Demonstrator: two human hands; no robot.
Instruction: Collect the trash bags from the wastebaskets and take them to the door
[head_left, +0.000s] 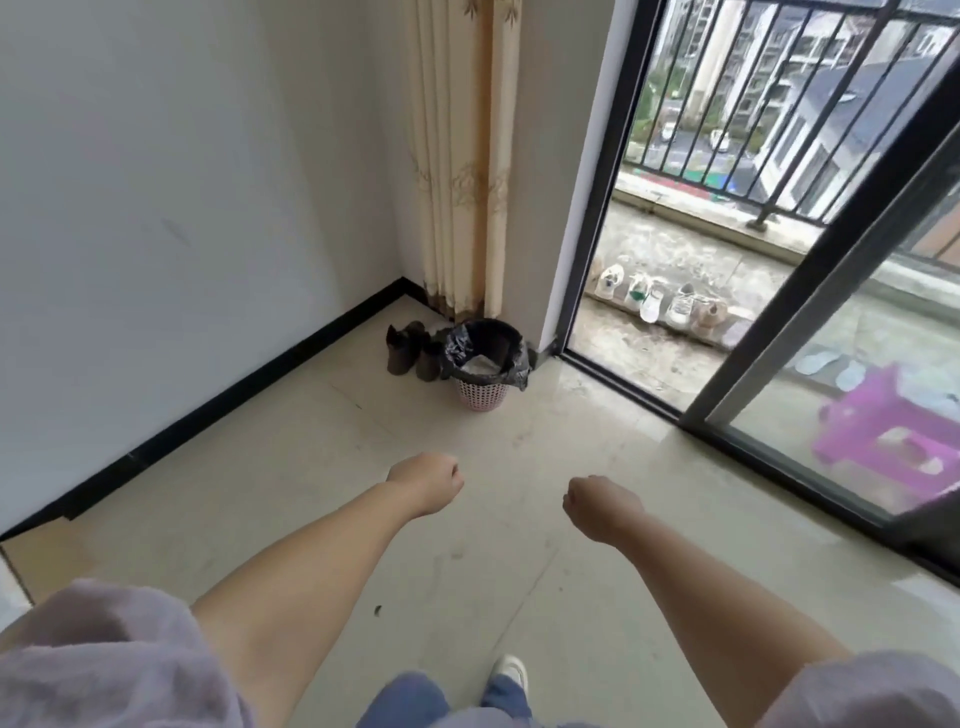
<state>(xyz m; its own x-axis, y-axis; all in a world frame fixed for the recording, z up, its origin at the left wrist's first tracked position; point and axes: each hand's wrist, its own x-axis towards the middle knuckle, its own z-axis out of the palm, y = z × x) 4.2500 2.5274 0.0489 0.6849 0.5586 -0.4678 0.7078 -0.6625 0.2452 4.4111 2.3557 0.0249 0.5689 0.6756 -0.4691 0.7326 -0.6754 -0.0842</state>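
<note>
A small pink mesh wastebasket stands on the tiled floor in the room's corner, by the curtain. A black trash bag lines it, folded over the rim, with pale rubbish inside. My left hand and my right hand are held out in front of me, well short of the basket. Both have their fingers curled under and hold nothing.
A pair of dark boots sits just left of the basket. A beige curtain hangs behind it. The sliding glass door stands open at right onto a balcony with several shoes and a purple stool.
</note>
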